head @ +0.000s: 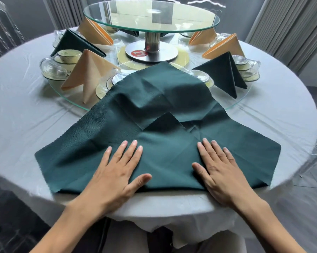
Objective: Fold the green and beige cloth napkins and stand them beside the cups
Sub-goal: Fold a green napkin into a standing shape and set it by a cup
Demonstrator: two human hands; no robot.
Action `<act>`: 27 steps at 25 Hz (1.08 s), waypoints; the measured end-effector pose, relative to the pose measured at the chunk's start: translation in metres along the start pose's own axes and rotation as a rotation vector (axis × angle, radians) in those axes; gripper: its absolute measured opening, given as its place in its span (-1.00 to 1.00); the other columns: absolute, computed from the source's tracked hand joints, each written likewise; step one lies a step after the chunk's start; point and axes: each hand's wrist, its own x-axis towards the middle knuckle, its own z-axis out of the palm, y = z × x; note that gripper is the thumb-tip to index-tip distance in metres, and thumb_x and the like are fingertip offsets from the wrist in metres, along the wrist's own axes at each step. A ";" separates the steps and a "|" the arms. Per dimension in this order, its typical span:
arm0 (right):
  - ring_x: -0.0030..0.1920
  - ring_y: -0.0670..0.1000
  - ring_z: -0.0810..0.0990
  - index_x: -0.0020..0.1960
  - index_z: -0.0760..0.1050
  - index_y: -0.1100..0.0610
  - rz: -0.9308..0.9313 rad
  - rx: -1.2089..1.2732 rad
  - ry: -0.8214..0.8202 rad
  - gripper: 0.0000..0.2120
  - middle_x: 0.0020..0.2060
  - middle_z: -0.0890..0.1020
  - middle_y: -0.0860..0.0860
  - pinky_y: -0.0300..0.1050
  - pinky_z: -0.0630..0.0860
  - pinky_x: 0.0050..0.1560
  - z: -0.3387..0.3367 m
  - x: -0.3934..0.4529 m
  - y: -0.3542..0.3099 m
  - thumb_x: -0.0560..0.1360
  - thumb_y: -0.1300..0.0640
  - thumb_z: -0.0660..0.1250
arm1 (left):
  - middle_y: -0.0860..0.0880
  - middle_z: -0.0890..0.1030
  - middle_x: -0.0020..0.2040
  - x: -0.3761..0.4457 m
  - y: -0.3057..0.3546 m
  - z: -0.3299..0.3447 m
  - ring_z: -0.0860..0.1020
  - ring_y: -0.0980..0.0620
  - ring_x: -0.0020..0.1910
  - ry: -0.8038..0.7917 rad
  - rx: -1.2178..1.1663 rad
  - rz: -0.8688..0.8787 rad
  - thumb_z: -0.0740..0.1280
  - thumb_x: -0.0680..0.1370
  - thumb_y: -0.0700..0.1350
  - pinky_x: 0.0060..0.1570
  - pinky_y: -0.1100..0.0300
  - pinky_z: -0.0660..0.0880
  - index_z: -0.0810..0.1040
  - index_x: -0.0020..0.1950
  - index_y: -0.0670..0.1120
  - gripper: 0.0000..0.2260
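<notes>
Fingers of left hand (115, 172) and right hand (221, 170) straight, spread wide, pressing green napkin (154, 110) flat on near surface (26, 110).

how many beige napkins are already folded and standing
4: near left, back left, back right, right. More may hide behind the glass turntable.
</notes>
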 end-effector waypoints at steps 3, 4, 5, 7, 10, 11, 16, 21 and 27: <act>0.57 0.00 0.06 0.55 0.21 0.04 -0.065 0.045 0.161 -0.31 0.56 0.18 0.00 -0.02 -0.03 0.50 -0.014 -0.019 -0.001 0.61 -0.29 -0.28 | -0.01 0.12 0.61 -0.014 0.003 -0.011 0.01 0.03 0.60 0.076 0.041 0.071 -0.23 0.58 0.41 0.51 -0.03 -0.05 0.17 0.60 -0.08 -0.22; 0.55 0.00 0.12 0.53 0.27 0.05 -0.066 0.081 0.195 -0.40 0.54 0.23 0.00 -0.01 0.03 0.49 -0.014 -0.033 -0.001 0.65 -0.23 -0.18 | -0.05 0.25 0.57 -0.026 0.006 -0.009 0.14 0.00 0.57 0.114 0.038 0.080 -0.14 0.63 0.35 0.48 -0.03 0.05 0.29 0.56 -0.13 -0.29; 0.55 -0.02 0.14 0.53 0.28 0.06 -0.074 0.096 0.204 -0.43 0.53 0.24 -0.01 -0.01 0.06 0.47 -0.010 -0.047 -0.002 0.66 -0.20 -0.13 | -0.06 0.30 0.55 -0.037 0.008 -0.004 0.22 -0.02 0.55 0.137 0.033 0.083 -0.09 0.66 0.30 0.45 -0.01 0.10 0.34 0.53 -0.15 -0.33; 0.54 -0.04 0.15 0.54 0.25 0.09 -0.087 0.041 0.161 -0.40 0.53 0.24 0.00 -0.01 0.09 0.43 0.003 -0.066 -0.007 0.66 -0.22 -0.13 | -0.07 0.29 0.55 -0.053 0.013 0.011 0.23 -0.01 0.54 0.111 0.043 0.088 -0.06 0.66 0.30 0.42 0.01 0.13 0.32 0.53 -0.15 -0.34; 0.53 -0.01 0.15 0.55 0.22 0.12 -0.063 -0.025 0.061 -0.35 0.53 0.24 0.03 0.00 0.08 0.42 0.016 -0.055 -0.007 0.65 -0.26 -0.17 | -0.08 0.22 0.58 -0.049 0.009 0.023 0.13 0.01 0.57 0.113 0.070 0.069 -0.06 0.65 0.31 0.44 0.02 0.09 0.24 0.57 -0.14 -0.33; 0.54 -0.01 0.12 0.56 0.19 0.10 -0.052 -0.031 0.050 -0.32 0.54 0.22 0.02 -0.02 0.04 0.44 0.015 -0.043 -0.005 0.63 -0.29 -0.21 | -0.07 0.21 0.58 -0.040 0.006 0.023 0.11 0.02 0.57 0.107 0.074 0.054 -0.07 0.65 0.32 0.45 0.04 0.06 0.23 0.58 -0.13 -0.32; 0.54 -0.18 -0.24 0.56 -0.17 -0.15 -0.214 0.121 -0.019 -0.17 0.53 -0.20 -0.21 -0.17 -0.26 0.52 0.001 -0.001 0.016 0.41 -0.54 -0.30 | 0.11 -0.12 0.60 -0.006 -0.013 0.010 -0.18 0.16 0.58 0.101 -0.037 0.081 -0.18 0.54 0.44 0.52 0.16 -0.21 -0.10 0.60 0.05 -0.26; 0.53 -0.17 0.14 0.43 0.36 -0.23 -0.316 0.340 0.123 -0.51 0.49 0.28 -0.25 -0.17 0.02 0.51 -0.002 -0.021 0.041 0.52 -0.24 0.19 | 0.08 0.31 0.54 -0.026 -0.023 0.011 0.22 0.10 0.55 0.226 -0.073 0.270 0.12 0.61 0.14 0.48 0.05 0.10 0.37 0.52 -0.01 -0.49; 0.36 -0.03 0.48 0.15 0.66 -0.01 -0.256 0.357 0.393 -0.66 0.25 0.59 -0.13 -0.01 0.40 0.31 0.009 -0.022 0.034 0.58 -0.11 0.20 | -0.12 0.64 0.22 -0.011 -0.007 0.018 0.60 -0.15 0.23 0.468 0.015 0.242 0.02 0.68 0.02 0.25 0.04 0.37 0.67 0.13 -0.15 -0.55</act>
